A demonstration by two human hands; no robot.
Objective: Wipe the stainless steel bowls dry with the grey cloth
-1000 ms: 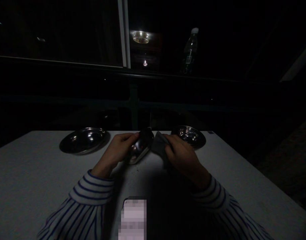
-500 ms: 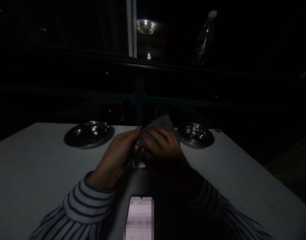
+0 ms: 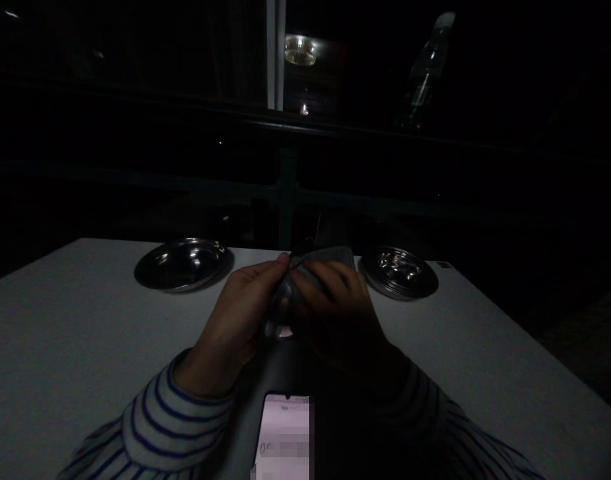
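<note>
Over the middle of the white table, my left hand [image 3: 238, 313] grips the edge of a shiny metal dish [image 3: 279, 328], thumb on its upper rim. A grey cloth [image 3: 330, 255] is bunched under the fingers of my right hand [image 3: 335, 300], which presses it against the dish. Much of the dish is hidden behind my hands and in deep shadow, so its full shape does not show. Both wrists come out of blue-and-white striped sleeves.
A metal bowl [image 3: 182, 265] stands at the far left of the table [image 3: 85, 333]. At the far right is a stack of metal dishes [image 3: 400, 273]. A lit phone [image 3: 285, 427] lies in front of me. Beyond the table, a plastic bottle [image 3: 428, 70] stands in the dark.
My right hand has shifted slightly, and the cloth's raised corner now lies lower and further right. The whole view has moved a little; both hands keep their holds.
</note>
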